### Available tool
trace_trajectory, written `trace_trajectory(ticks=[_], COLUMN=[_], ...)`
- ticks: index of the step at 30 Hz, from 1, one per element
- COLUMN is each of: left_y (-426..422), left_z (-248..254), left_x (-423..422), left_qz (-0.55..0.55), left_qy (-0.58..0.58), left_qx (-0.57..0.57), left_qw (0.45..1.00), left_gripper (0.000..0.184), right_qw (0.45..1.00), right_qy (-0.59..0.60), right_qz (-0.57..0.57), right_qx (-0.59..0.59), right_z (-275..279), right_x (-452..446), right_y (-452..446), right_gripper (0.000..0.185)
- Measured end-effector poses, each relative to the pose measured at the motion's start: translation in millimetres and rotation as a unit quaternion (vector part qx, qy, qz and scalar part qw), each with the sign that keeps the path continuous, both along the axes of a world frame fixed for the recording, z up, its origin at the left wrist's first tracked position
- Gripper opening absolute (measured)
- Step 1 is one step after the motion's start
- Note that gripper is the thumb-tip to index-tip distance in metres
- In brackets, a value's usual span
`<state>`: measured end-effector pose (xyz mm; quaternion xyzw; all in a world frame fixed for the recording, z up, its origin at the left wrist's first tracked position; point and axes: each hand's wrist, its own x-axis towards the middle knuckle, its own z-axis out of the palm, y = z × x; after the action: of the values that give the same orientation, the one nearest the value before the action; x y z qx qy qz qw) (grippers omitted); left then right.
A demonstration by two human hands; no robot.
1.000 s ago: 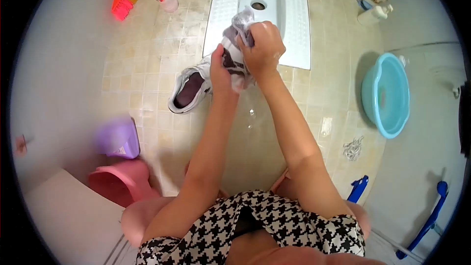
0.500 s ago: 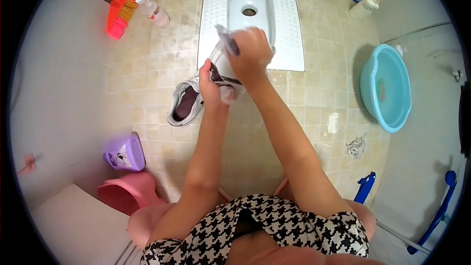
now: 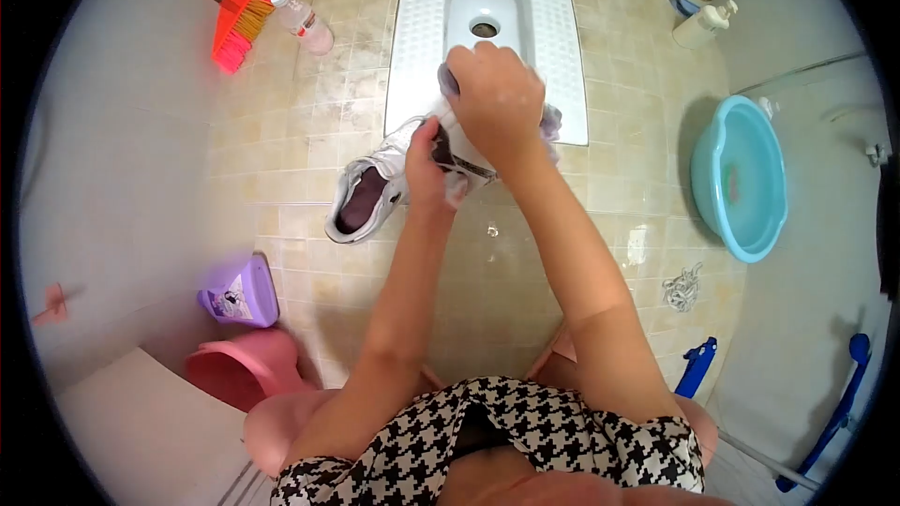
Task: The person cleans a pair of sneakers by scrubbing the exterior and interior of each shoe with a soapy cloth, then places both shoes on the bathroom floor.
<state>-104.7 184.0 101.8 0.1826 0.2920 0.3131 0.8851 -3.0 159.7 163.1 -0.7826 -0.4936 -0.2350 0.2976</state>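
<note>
My left hand (image 3: pixel 427 171) is closed around the opening of a white shoe (image 3: pixel 457 142) with dark lining, held above the floor in front of the squat toilet. Over the same shoe, my right hand (image 3: pixel 497 98) is a closed fist around a wet greyish cloth (image 3: pixel 551 122), which shows on both sides of the fist and presses on the shoe. White suds cling near my left wrist. A second white shoe (image 3: pixel 386 165) with a dark insole rests on the tiles, just left of my left hand. My right hand hides much of the held shoe.
The squat toilet (image 3: pixel 411 47) lies ahead. At left are a broom (image 3: pixel 246 19), a bottle (image 3: pixel 305 23), a purple container (image 3: pixel 248 292) and a pink bucket (image 3: pixel 281 361). At right are a blue basin (image 3: pixel 717 201), white laces (image 3: pixel 682 288) and a pump bottle (image 3: pixel 701 28).
Both hands and the held shoe have shifted slightly right. My right fist has moved along the shoe with the cloth, which now also shows on its right side. The camera view has tilted slightly.
</note>
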Motion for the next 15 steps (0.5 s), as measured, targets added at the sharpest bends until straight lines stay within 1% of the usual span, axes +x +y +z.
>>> trace_trajectory(ticks=[1, 3, 4, 5, 7, 9, 10, 12, 13, 14, 15], left_y=[-3.7, -0.2, 2.6, 2.0, -2.7, 0.9, -0.4, -3.7, -8.0, -8.7, -8.8], left_z=[-2.2, -2.6, 1.2, 12.8, 17.1, 9.5, 7.6, 11.0, 3.0, 7.2, 9.7], left_x=[3.9, 9.9, 13.7, 12.3, 12.4, 12.4, 12.4, 10.6, 15.1, 19.3, 19.7], left_qz=[-0.006, -0.025, -0.034, -0.066, -0.053, -0.045, -0.060, -0.096, -0.085, -0.073, -0.081], left_qy=[-0.012, -0.031, -0.046, -0.054, -0.041, -0.030, -0.020, 0.003, -0.001, -0.030, -0.035], left_qx=[0.000, -0.003, 0.000, 0.010, 0.026, 0.034, 0.031, 0.030, 0.019, 0.039, 0.032], left_qw=[1.000, 0.999, 0.998, 0.996, 0.997, 0.998, 0.997, 0.995, 0.996, 0.996, 0.996], left_gripper=[0.032, 0.032, 0.032, 0.032, 0.032, 0.031, 0.030, 0.029, 0.028, 0.029, 0.026], right_qw=[1.000, 0.995, 0.988, 0.977, 0.946, 0.938, 0.935, 0.908, 0.892, 0.898, 0.900], right_qy=[0.019, 0.063, 0.067, 0.067, 0.064, 0.097, 0.107, 0.096, 0.089, 0.127, 0.165], right_qz=[0.000, -0.002, -0.004, -0.005, 0.003, 0.006, 0.007, 0.006, 0.004, -0.005, -0.014], right_qx=[-0.024, -0.077, -0.140, -0.200, -0.317, -0.331, -0.337, -0.408, -0.443, -0.421, -0.404], right_z=[1.6, 0.8, 4.1, 8.2, 6.9, 5.6, 7.7, -1.8, -5.6, 0.8, 5.2], right_x=[9.3, 24.3, 30.6, 36.5, 46.3, 47.7, 50.2, 59.8, 67.9, 71.3, 72.7], right_y=[5.7, 13.8, 17.7, 23.8, 35.2, 39.7, 43.2, 42.5, 40.3, 37.1, 29.9], right_gripper=[0.009, 0.008, 0.010, 0.013, 0.021, 0.020, 0.020, 0.025, 0.029, 0.031, 0.033])
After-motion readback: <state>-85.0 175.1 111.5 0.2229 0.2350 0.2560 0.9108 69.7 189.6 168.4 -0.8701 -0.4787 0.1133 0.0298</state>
